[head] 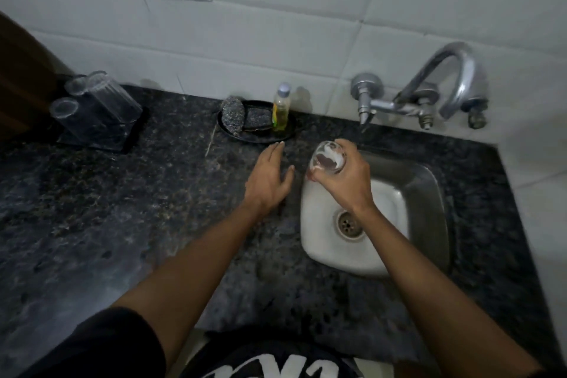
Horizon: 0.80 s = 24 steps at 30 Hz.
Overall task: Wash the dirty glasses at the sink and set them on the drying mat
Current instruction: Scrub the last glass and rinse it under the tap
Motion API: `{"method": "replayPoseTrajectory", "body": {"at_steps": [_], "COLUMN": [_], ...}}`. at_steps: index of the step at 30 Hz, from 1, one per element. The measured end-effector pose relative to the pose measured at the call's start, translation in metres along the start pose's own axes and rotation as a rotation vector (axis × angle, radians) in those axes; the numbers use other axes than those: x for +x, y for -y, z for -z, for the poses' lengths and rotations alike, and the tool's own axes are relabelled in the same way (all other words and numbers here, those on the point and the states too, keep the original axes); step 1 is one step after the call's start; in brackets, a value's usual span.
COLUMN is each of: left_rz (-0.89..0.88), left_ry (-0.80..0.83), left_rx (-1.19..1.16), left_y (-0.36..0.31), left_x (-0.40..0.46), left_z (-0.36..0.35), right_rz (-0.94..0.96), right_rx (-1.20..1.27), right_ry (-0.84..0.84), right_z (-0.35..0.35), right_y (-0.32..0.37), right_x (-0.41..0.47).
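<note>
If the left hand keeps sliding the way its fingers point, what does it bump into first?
Probably the black tray holding the scrubbers and the soap bottle. The left hand lies open, fingers aimed toward it, though depth is hard to judge.

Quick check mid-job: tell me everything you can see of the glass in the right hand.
The clear drinking glass is gripped around its side by the right hand, fingers curled round it. It is tilted, one round end facing the camera, over the back left corner of the steel sink. Pale reflections mark it; cleanliness cannot be judged.

Speckled dark granite counter (122, 224), silver steel sink (423, 193), white wall tiles (276, 24), yellow-green soap bottle (280, 110), black tray (257, 135)
</note>
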State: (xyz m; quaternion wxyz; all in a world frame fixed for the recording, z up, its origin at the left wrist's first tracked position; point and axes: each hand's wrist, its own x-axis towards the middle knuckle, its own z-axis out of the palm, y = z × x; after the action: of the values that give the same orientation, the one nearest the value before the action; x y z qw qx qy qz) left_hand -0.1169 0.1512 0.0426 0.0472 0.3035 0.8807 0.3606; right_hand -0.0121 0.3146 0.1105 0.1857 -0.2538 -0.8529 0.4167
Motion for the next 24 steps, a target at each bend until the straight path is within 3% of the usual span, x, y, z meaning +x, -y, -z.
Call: {"method": "replayPoseTrajectory", "body": {"at_steps": [7, 10, 14, 19, 21, 24], "left_rz": [-0.015, 0.080, 0.125, 0.285, 0.358, 0.477], "left_ry": [-0.045, -0.047, -0.021, -0.162, -0.180, -0.177], "left_rx": [-0.056, -0.127, -0.204, -0.243, -0.379, -0.790], "left_y": [-0.108, -0.142, -0.172, -0.182, -0.181, -0.170], "left_x": [0.051, 0.071, 0.100, 0.122, 0.122, 0.123], "left_z": [-0.048, -0.063, -0.076, -0.087, -0.091, -0.096], "right_rz": [0.083, 0.107, 0.142, 0.155, 0.154, 0.159], "right_rx": [-0.002, -0.023, -0.033, -0.059, -0.059, -0.036], "right_ry": [-0.106, -0.134, -0.135, -0.095, -0.079, -0.063], "right_z": [0.093, 0.125, 0.155, 0.171, 0.170, 0.167], "right_y": [-0.045, -0.057, -0.062, -0.054, -0.050, -0.044], "right_x": [0.016, 0.026, 0.038, 0.052, 0.056, 0.060]}}
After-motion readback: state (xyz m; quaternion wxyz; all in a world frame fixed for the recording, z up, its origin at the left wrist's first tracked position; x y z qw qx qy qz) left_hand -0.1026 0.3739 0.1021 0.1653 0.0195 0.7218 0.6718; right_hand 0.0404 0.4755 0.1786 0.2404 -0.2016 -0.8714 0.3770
